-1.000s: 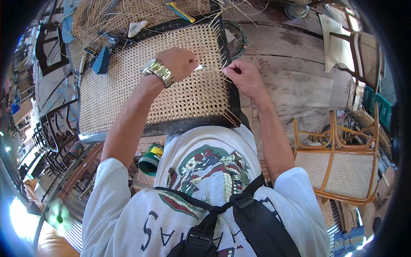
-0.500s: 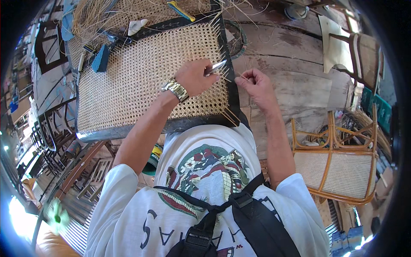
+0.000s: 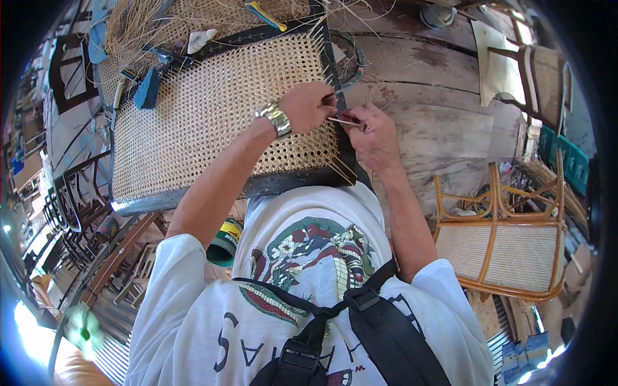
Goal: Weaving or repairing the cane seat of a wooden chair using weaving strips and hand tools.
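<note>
Meeting at the right edge of a black-framed, woven tan cane panel (image 3: 219,109), left hand (image 3: 310,106) curled, its hold unclear, right hand (image 3: 372,135) pinching a slim pale strip (image 3: 348,121).

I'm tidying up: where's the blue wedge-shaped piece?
In the head view, the blue piece lies at the upper left of the woven cane panel, just right of a slim pale stick and left of the left hand.
</note>
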A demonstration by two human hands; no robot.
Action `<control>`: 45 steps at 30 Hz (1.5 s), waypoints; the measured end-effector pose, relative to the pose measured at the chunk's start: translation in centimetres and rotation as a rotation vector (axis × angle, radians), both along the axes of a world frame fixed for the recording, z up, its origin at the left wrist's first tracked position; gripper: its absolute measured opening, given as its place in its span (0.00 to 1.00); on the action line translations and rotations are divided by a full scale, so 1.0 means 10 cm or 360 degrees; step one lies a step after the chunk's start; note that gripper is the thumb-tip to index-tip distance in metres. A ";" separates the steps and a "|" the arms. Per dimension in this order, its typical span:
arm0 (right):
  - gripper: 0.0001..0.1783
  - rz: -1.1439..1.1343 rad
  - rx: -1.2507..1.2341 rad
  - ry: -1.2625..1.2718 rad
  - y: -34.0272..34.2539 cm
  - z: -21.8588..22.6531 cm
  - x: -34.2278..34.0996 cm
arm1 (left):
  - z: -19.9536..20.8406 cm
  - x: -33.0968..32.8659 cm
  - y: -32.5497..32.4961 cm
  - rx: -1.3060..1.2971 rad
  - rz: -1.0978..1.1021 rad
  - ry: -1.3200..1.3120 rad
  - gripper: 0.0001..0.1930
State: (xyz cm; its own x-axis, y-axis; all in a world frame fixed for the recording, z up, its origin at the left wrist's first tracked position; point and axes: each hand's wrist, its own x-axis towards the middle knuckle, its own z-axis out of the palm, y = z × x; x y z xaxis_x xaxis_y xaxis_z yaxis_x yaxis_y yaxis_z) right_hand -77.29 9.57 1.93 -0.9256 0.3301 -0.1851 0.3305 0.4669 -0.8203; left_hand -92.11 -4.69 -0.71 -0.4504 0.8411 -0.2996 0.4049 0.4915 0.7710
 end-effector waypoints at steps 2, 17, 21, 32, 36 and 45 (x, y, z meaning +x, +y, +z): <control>0.07 0.0026 0.0132 0.0004 -0.02 0.00 -0.04 | 0.06 0.05 -0.04 -0.0024 0.0079 -0.0054 0.08; 0.06 0.0095 0.0365 0.0115 -0.18 -0.07 -0.10 | -0.01 -0.02 -0.21 0.0170 -0.0201 0.0083 0.07; 0.09 0.0132 0.0202 0.0058 -0.11 -0.13 -0.13 | -0.03 0.01 -0.22 0.0362 -0.0039 0.0062 0.06; 0.09 -0.0475 -0.0320 -0.0206 0.28 -0.27 0.40 | 0.00 -0.05 -0.15 0.0365 -0.0282 0.0242 0.08; 0.09 -0.0457 -0.0345 -0.0253 0.28 -0.35 0.49 | 0.05 -0.03 -0.12 0.0228 -0.0353 0.0350 0.08; 0.10 -0.0352 -0.0546 -0.0267 0.17 -0.11 0.24 | 0.17 0.08 -0.02 -0.0042 -0.0421 0.0612 0.05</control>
State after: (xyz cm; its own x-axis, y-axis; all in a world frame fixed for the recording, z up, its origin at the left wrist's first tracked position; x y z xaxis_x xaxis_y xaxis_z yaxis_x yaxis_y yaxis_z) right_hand -74.87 11.28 0.83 -0.7873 0.4103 -0.4603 0.5338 0.0799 -0.8418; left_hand -91.27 -4.85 0.97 -0.3041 0.9363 -0.1758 0.7730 0.3504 0.5288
